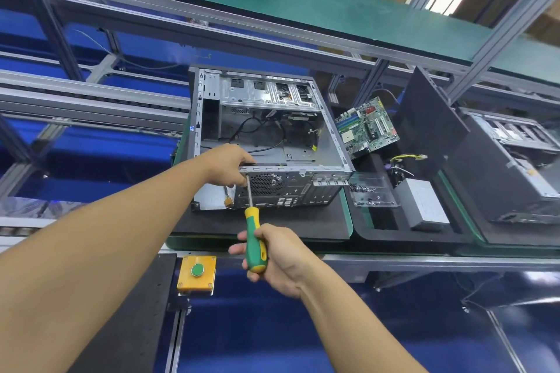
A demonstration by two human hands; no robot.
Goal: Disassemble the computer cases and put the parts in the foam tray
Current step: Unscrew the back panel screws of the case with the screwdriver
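The right hand point(274, 254) grips the green-and-yellow handle of a screwdriver point(254, 230), its shaft running up to the rear panel of the open computer case point(266, 142). Just above the tip, the left hand point(228, 165) clasps the case's near top edge, fingers curled over it. Right of both hands, the foam tray point(375, 233) holds a motherboard point(368, 127) and a power supply point(422, 201).

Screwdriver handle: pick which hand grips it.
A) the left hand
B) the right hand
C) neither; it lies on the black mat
B: the right hand is wrapped round the green and yellow handle of the screwdriver, while the left hand holds the rear edge of the computer case.
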